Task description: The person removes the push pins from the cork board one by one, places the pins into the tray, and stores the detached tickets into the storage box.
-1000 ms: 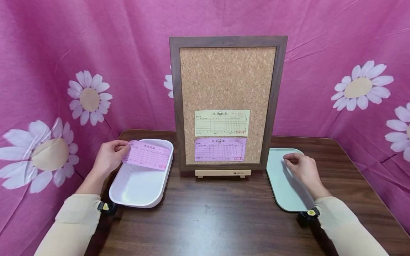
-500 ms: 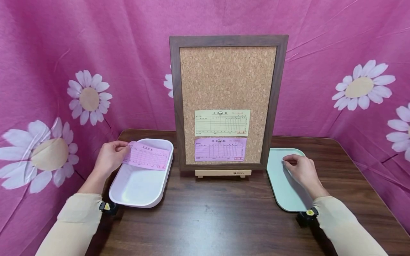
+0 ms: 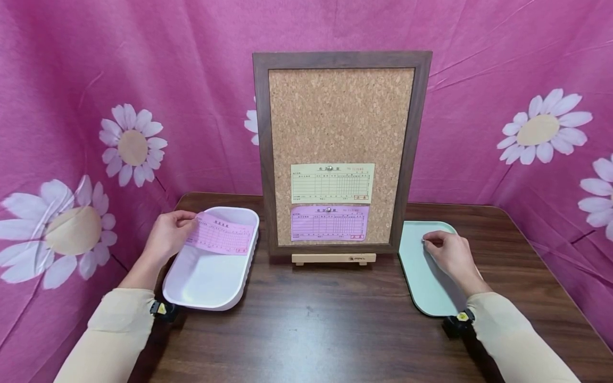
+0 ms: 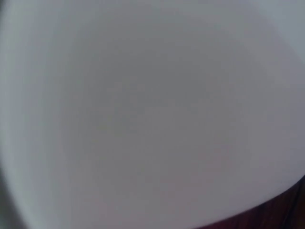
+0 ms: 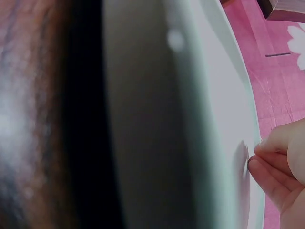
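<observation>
My left hand [image 3: 167, 234] pinches the left corner of a pink receipt slip [image 3: 222, 234], which slants over the far part of a white tray [image 3: 210, 303]. Only the blurred wall of this tray [image 4: 152, 114] fills the left wrist view. Over a pale green tray [image 3: 433, 298], my right hand [image 3: 452, 258] pinches a small shiny push pin [image 3: 423, 241] between thumb and fingertips. In the right wrist view the fingers of that hand [image 5: 283, 167] meet close above the tray, and the pin is mostly hidden.
Between the trays a framed cork board [image 3: 340, 117] stands on a small wooden easel [image 3: 333, 259]. A yellow slip [image 3: 330, 186] and a purple slip [image 3: 325, 229] are pinned low on it. A pink flowered curtain [image 3: 215, 133] surrounds the brown wooden table [image 3: 306, 330].
The left hand has shifted slightly right with the pink receipt slip. A push pin now shows at the right fingertips, where none was visible a second ago; that hand has barely moved.
</observation>
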A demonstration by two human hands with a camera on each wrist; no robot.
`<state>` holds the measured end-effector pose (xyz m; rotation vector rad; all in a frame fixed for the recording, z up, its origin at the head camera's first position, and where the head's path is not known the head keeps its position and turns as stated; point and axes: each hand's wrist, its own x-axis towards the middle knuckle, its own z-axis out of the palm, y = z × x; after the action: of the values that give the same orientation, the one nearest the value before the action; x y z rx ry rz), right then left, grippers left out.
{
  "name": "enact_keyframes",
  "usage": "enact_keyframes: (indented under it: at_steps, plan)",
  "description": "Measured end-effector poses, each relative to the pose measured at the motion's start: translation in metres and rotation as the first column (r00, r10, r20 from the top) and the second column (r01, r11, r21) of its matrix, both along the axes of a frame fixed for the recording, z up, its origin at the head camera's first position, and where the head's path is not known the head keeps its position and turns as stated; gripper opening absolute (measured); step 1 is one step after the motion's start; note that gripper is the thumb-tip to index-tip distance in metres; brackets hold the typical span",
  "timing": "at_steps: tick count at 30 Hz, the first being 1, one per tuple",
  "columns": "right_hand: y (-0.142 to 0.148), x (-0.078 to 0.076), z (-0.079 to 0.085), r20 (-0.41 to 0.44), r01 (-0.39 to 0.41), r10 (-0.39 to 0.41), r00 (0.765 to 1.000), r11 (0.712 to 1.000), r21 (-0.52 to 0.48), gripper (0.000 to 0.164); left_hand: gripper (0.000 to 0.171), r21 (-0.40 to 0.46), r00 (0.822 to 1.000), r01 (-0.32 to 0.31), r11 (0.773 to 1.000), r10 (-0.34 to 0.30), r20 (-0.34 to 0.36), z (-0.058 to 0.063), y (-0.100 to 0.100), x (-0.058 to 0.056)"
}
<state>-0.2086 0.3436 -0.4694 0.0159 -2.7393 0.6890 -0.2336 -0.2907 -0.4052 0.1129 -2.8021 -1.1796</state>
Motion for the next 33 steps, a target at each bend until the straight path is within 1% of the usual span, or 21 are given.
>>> enact_keyframes:
  at_steps: [5,10,18,27,33]
  plan:
    - [0.0,0.0,0.0,-0.007,0.003,-0.003,1.0,1.0,0.001,0.012,0.032,-0.007,1.0,0.018,1.0,-0.018,0.007,0.0,0.0,0.0]
    - [-0.001,-0.001,0.0,0.004,0.008,-0.008,1.0,1.0,-0.004,0.012,0.031,-0.01,0.999,0.033,0.999,-0.033,0.007,0.0,-0.001,0.001]
    - [-0.001,0.0,0.0,0.007,0.007,-0.007,1.0,1.0,-0.008,0.013,0.034,0.014,1.0,0.028,1.0,-0.028,0.01,0.0,-0.001,0.002]
    - [0.003,0.004,0.002,0.032,0.007,-0.006,0.999,0.999,-0.032,0.017,0.037,0.115,0.998,0.051,0.992,-0.048,-0.027,0.002,-0.009,0.006]
    - [0.006,0.008,0.012,0.014,0.018,-0.017,1.0,0.998,-0.068,0.021,0.037,0.199,0.998,0.058,0.978,-0.052,-0.038,0.007,-0.014,0.01]
